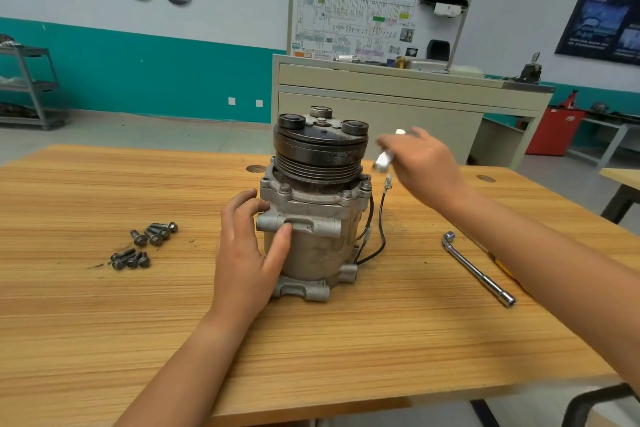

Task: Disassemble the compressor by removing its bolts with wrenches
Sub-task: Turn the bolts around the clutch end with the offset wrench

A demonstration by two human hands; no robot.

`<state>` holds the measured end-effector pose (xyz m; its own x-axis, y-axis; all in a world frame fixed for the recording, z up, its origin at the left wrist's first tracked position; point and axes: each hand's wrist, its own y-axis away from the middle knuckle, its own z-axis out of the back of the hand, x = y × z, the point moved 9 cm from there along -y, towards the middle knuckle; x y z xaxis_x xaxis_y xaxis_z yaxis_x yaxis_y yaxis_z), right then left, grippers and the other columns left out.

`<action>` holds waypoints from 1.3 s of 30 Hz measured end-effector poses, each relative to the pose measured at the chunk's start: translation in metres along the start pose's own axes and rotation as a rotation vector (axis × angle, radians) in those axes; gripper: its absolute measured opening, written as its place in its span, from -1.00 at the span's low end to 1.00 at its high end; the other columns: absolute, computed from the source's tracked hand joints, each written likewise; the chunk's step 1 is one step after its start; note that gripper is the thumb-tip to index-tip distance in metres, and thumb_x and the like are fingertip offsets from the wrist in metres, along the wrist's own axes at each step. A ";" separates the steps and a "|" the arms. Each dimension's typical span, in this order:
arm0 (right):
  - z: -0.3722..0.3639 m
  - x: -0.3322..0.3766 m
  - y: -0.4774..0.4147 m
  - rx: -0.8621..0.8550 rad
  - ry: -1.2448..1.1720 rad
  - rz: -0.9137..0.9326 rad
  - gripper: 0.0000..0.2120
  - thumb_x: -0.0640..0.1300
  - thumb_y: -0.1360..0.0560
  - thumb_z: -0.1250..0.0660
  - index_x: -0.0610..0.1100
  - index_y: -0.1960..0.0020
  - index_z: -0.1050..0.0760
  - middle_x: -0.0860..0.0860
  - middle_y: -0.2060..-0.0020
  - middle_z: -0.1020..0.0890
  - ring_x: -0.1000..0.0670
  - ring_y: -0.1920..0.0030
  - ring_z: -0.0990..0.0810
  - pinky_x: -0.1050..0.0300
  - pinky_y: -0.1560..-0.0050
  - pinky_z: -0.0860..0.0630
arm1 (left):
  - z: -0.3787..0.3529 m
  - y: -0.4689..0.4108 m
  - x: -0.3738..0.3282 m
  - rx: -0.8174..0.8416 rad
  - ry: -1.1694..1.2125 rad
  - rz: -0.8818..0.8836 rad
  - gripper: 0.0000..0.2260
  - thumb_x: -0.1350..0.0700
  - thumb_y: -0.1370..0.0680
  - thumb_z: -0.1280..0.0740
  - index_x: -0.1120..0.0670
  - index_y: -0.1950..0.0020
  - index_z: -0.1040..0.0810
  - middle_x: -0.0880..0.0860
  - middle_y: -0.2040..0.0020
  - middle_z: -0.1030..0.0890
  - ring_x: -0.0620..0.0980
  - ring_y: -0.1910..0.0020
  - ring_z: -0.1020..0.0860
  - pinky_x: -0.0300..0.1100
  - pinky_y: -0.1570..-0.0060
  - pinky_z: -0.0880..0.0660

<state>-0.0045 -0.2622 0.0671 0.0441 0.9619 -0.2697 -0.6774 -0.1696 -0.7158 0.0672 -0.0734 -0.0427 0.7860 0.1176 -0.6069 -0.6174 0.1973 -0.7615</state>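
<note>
A grey metal compressor (pixel 313 246) stands upright in the middle of the wooden table (pixel 104 322), its black pulley (pixel 320 152) on top. Bolts (pixel 346 195) sit in its upper flange. My left hand (pixel 249 253) holds the compressor's left side, thumb on a mounting lug. My right hand (pixel 420 166) hovers to the right of the pulley and grips a shiny metal wrench (pixel 384 159), blurred, its end near the flange. Several removed bolts (pixel 143 244) lie on the table to the left.
An L-shaped socket wrench (pixel 479 270) lies on the table to the right, partly beside my right forearm. Black wires (pixel 379 236) hang down the compressor's right side. A beige training bench with a wiring board (pixel 377 80) stands behind the table.
</note>
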 end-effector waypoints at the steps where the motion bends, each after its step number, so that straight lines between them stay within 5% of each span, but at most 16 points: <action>1: 0.013 -0.014 0.006 -0.035 -0.050 -0.124 -0.79 -0.35 -0.48 -0.29 -0.36 -0.11 -0.52 -0.23 0.25 -0.65 -0.19 0.27 -0.64 -0.15 0.13 -0.56 | 0.000 0.000 0.000 0.000 0.000 -0.002 -0.56 -0.11 -0.47 -0.17 0.21 -0.15 -0.42 0.02 -0.25 -0.33 -0.30 -0.21 -0.24 -0.63 -0.14 -0.10; 3: 0.034 -0.031 0.021 -0.041 -0.164 -0.326 -0.73 -0.25 -0.57 -0.16 -0.29 -0.25 -0.41 -0.09 0.39 -0.54 -0.13 0.41 -0.51 0.05 0.37 -0.44 | 0.000 0.000 0.000 -0.005 0.006 -0.005 -0.57 -0.11 -0.47 -0.17 0.20 -0.15 -0.41 0.00 -0.25 -0.32 -0.31 -0.21 -0.24 -0.59 -0.14 -0.13; 6: 0.041 -0.024 0.042 0.144 -0.105 -0.370 -0.72 -0.16 -0.58 -0.11 -0.16 -0.28 -0.38 0.04 0.48 -0.39 -0.04 0.47 -0.39 0.15 0.46 -0.23 | 0.001 0.001 0.001 -0.022 0.006 -0.001 -0.57 -0.12 -0.47 -0.17 0.19 -0.15 -0.41 0.00 -0.25 -0.32 -0.34 -0.20 -0.24 -0.35 -0.16 -0.22; 12: 0.031 0.009 0.059 0.494 0.116 -0.289 -0.66 -0.10 -0.60 -0.04 0.01 -0.37 -0.23 0.06 0.43 -0.40 0.03 0.41 -0.38 0.16 0.46 -0.26 | 0.002 0.001 -0.001 -0.020 0.008 -0.007 -0.59 -0.10 -0.47 -0.19 0.17 -0.14 -0.41 0.02 -0.25 -0.32 -0.29 -0.20 -0.25 -0.65 -0.11 -0.10; 20: 0.022 0.037 0.045 0.673 0.528 -0.073 -0.55 -0.33 -0.52 -0.09 -0.26 -0.39 -0.11 0.00 0.49 -0.23 0.03 0.54 -0.20 0.19 0.59 -0.15 | 0.002 0.001 0.000 -0.025 -0.009 0.003 -0.57 -0.11 -0.47 -0.19 0.18 -0.16 -0.41 0.15 -0.27 -0.38 -0.27 -0.19 -0.26 -0.61 -0.10 -0.13; 25: 0.023 0.037 0.049 0.631 0.456 -0.019 -0.56 -0.07 -0.59 0.03 -0.20 -0.41 -0.04 0.04 0.46 -0.31 0.05 0.51 -0.27 0.19 0.56 -0.18 | 0.002 0.001 0.000 -0.033 0.001 -0.003 -0.60 -0.09 -0.47 -0.19 0.17 -0.16 -0.41 0.17 -0.25 -0.39 -0.24 -0.19 -0.28 -0.64 -0.11 -0.12; 29: 0.016 0.015 0.040 0.642 0.534 0.062 -0.62 -0.22 -0.56 -0.08 -0.18 -0.34 -0.09 0.04 0.44 -0.31 0.06 0.51 -0.28 0.21 0.58 -0.18 | 0.001 0.000 0.000 -0.025 0.000 -0.008 -0.60 -0.09 -0.47 -0.19 0.17 -0.14 -0.41 0.14 -0.24 -0.38 -0.25 -0.19 -0.27 -0.63 -0.10 -0.13; 33: -0.007 -0.002 0.026 0.592 0.542 0.061 -0.72 -0.29 -0.50 -0.23 -0.21 -0.19 -0.30 0.03 0.43 -0.29 0.04 0.49 -0.30 0.21 0.50 -0.24 | -0.002 0.001 0.003 -0.042 -0.021 0.007 -0.57 -0.12 -0.46 -0.17 0.16 -0.17 -0.40 0.13 -0.29 -0.36 -0.32 -0.17 -0.24 -0.13 -0.08 -0.35; 36: -0.012 0.005 0.010 0.242 0.335 0.103 -0.80 -0.44 -0.29 -0.44 -0.35 0.10 -0.54 -0.13 0.43 -0.57 -0.11 0.45 -0.56 0.07 0.35 -0.55 | -0.002 0.000 0.004 -0.055 -0.026 0.030 -0.56 -0.13 -0.45 -0.16 0.14 -0.19 -0.39 0.13 -0.33 -0.32 -0.32 -0.16 -0.23 0.07 0.00 -0.45; 39: -0.012 0.019 -0.008 -0.016 0.185 0.133 -0.87 -0.40 -0.39 -0.27 -0.35 0.14 -0.58 -0.20 0.29 -0.65 -0.14 0.29 -0.66 -0.11 0.12 -0.57 | -0.002 0.000 0.003 -0.053 -0.031 0.027 -0.55 -0.13 -0.46 -0.16 0.15 -0.20 -0.39 0.14 -0.34 -0.30 -0.31 -0.18 -0.22 0.08 -0.02 -0.45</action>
<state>0.0109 -0.2451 0.0599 0.0895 0.8754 -0.4751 -0.6749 -0.2975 -0.6753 0.0695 -0.0752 -0.0449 0.7692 0.1528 -0.6205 -0.6385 0.1424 -0.7564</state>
